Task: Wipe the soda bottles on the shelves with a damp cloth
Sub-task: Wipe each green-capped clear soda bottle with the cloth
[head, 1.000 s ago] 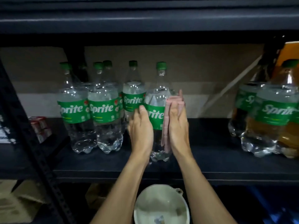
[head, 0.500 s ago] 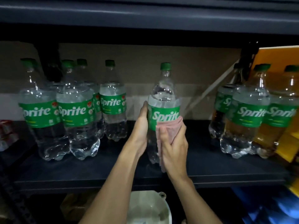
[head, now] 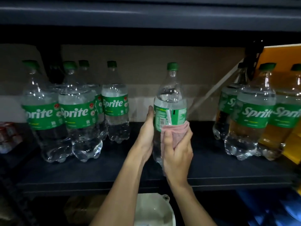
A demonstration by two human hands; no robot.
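A clear Sprite bottle (head: 171,98) with a green cap stands at mid-shelf, the back of its green label turned to me. My left hand (head: 146,136) lies flat against its left side, fingers pointing up. My right hand (head: 177,150) grips a pink cloth (head: 174,132) and presses it to the bottle's lower front, just under the label. The bottle's base is hidden behind my hands.
Several Sprite bottles (head: 78,115) cluster at the left of the dark shelf (head: 114,175), more Sprite bottles (head: 254,115) stand at right beside an orange box (head: 291,141). An upper shelf (head: 146,13) hangs overhead. A white basin (head: 154,211) sits below.
The bottle between my hands has been turned, so its label's back seam now faces me. My right hand and the cloth stay low on its front. The view shifted slightly.
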